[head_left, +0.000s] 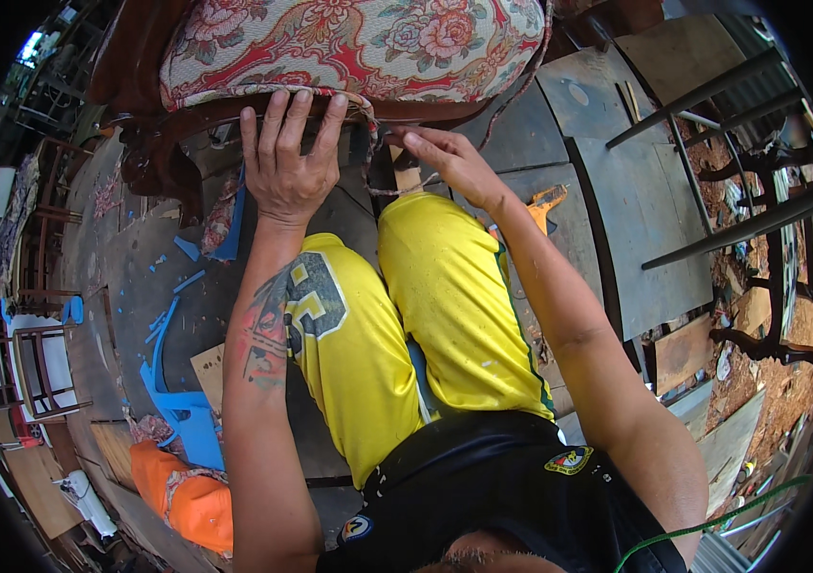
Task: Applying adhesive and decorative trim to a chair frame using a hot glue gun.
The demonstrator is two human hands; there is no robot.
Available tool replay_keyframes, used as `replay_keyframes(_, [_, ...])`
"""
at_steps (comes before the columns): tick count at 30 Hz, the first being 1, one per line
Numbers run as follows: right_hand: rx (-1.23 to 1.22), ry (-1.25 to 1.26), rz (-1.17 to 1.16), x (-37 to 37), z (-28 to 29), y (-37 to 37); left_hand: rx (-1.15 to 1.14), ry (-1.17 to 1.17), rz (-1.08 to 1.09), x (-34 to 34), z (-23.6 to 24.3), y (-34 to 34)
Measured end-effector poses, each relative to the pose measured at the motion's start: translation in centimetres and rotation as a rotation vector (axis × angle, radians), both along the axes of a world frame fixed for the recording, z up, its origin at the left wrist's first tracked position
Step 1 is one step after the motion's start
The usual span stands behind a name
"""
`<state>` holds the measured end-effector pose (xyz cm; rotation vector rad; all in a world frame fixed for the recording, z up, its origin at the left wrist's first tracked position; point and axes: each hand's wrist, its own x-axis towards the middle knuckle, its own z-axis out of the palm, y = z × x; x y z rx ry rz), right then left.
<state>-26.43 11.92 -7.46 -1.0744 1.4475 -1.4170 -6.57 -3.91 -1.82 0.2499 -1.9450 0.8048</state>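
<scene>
My left hand [290, 158] lies with fingers stretched and apart on the front edge of a chair seat [349, 48] covered in red and cream floral fabric. Its fingertips press along the fabric-covered piping cord [370, 143] at that edge. From there the cord hangs loose, loops low over my right knee and climbs back toward the seat's right side. My right hand [449, 164] is closed in a pinch at the cord just under the seat; the fingertips are partly hidden. The seat's dark carved wooden leg [163, 167] stands left of my left hand.
An orange tool [547, 205] lies right of my knee. Blue plastic pieces [192, 425], fabric scraps and an orange cloth or bag [177, 497] lie on the left. Dark metal bars [741, 224] jut in from the right. Wooden chair frames [43, 368] stand far left.
</scene>
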Motion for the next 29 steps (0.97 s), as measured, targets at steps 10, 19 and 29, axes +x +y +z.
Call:
replay_keyframes(10, [-0.093,-0.131,-0.093,2.5,2.9,0.0,0.008,0.003,-0.012,0.0,0.2,0.1])
replay_keyframes(19, [-0.204,-0.392,-0.228,3.9,6.1,-0.1,0.003,0.009,-0.008,-0.2,0.2,0.3])
replay_keyframes(29, [-0.337,-0.317,-0.288,6.0,5.5,-1.2,0.095,-0.013,-0.022,0.2,0.5,0.8])
